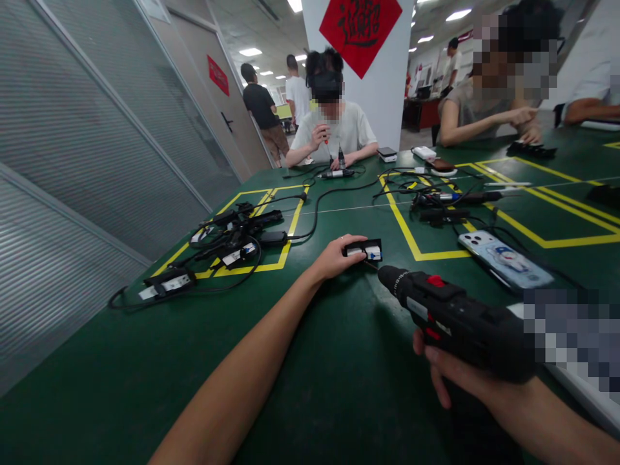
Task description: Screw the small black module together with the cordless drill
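My left hand [334,257] rests on the green table [145,361] with its fingers closed on a small black box with a white label [364,249], holding it down. In my right hand [448,371] is a black electric screwdriver with red buttons [445,313], gripped from below. Its thin bit points left and touches the near edge of the small box. The two hands are about a hand's width apart.
A pile of black adapters and cables [227,242] lies at left inside yellow tape lines. A phone [504,258] lies at right near more cables [438,197]. Across the table a person [334,126] works with a screwdriver; another person [489,97] sits at far right.
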`<state>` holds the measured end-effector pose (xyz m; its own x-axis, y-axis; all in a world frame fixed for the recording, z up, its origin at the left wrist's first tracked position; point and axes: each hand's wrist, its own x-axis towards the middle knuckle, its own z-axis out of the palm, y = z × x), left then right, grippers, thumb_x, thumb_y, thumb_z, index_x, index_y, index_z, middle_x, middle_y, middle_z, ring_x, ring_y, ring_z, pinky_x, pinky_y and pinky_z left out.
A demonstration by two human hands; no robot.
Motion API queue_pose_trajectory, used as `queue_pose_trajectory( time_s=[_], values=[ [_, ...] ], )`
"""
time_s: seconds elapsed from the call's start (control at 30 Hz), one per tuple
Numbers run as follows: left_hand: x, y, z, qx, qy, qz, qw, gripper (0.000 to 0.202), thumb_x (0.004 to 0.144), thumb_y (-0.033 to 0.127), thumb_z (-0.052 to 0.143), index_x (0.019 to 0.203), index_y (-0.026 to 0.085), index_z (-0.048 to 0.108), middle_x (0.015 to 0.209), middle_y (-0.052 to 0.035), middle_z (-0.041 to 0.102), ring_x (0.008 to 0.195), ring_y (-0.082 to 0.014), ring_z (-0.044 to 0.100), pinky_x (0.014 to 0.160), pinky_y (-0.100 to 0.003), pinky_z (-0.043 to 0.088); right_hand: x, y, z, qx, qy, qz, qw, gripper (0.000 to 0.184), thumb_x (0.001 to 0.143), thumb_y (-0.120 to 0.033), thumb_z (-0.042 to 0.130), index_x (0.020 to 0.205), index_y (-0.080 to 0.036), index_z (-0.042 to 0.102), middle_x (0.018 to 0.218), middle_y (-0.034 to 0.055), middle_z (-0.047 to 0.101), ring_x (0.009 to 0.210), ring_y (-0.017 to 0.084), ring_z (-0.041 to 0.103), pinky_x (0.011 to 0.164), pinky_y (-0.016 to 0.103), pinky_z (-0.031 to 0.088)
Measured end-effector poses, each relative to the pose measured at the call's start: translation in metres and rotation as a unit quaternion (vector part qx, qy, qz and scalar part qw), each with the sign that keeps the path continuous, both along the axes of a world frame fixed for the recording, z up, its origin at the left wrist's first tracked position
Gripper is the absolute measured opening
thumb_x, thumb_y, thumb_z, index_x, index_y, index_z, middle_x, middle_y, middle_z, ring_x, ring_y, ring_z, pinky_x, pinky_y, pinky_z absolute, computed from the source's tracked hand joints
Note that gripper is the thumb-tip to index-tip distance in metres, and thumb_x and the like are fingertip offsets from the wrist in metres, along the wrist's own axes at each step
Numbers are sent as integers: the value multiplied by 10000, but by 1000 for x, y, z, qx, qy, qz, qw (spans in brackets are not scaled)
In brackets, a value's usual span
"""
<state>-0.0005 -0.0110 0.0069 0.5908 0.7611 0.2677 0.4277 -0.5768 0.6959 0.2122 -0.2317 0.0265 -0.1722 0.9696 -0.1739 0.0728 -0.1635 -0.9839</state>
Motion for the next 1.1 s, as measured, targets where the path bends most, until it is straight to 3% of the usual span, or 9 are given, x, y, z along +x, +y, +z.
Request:
queue_pose_trajectory(
  time_s=[0.17,0.33,0.43,0.53,0.77,0.97,1.1],
  values=[
    [-1,1,0,-3,4,-8,1000,476,805,404,586,1240,214,554,1192,-64,592,1072,-209,555,970,-369,430,0,0,1,-2,-5,14,1000,183,828,-380,597,890,-216,545,772,10,677,389,110,609,423,252,462],
    [-2,1,0,-1,4,-11,1000,473,813,411,579,1244,221,548,1204,-56,583,1084,-199,548,980,-351,417,-3,-6,26,-16,20,-7,1000,278,849,-338,603,1100,-228,556,929,43,699,499,128,641,516,285,497],
    [-2,1,0,-3,7,-9,1000,476,812,410,580,1247,220,547,1205,-56,583,1084,-201,546,981,-350,415,-1,-10,34,-11,5,-2,1000,193,877,-340,578,1026,-218,596,903,35,701,540,138,636,575,304,492],
    [-1,1,1,-7,11,-5,1000,481,811,411,579,1250,218,544,1206,-57,581,1082,-204,545,978,-348,418,-1,-10,31,-29,-17,5,999,160,886,-355,570,957,-213,586,853,23,690,555,147,620,608,319,479],
    [-2,2,0,-3,2,-14,1000,481,807,402,589,1246,211,548,1197,-61,581,1067,-198,549,978,-346,417,-2,-10,27,-29,2,-6,1000,259,879,-349,572,1105,-223,559,922,36,696,529,147,619,584,329,463],
    [-1,2,-1,-2,6,-9,1000,484,803,398,593,1248,216,545,1191,-58,584,1069,-200,548,976,-357,417,-1,-10,29,-35,-11,2,999,149,879,-355,578,947,-223,597,836,21,691,561,151,624,601,326,468],
    [-1,3,-1,-2,11,-7,1000,487,794,385,604,1248,220,546,1187,-57,586,1053,-195,555,956,-344,431,-2,-10,25,-40,-8,-2,999,156,874,-376,569,922,-231,603,913,25,700,543,141,623,592,320,477]
  ],
)
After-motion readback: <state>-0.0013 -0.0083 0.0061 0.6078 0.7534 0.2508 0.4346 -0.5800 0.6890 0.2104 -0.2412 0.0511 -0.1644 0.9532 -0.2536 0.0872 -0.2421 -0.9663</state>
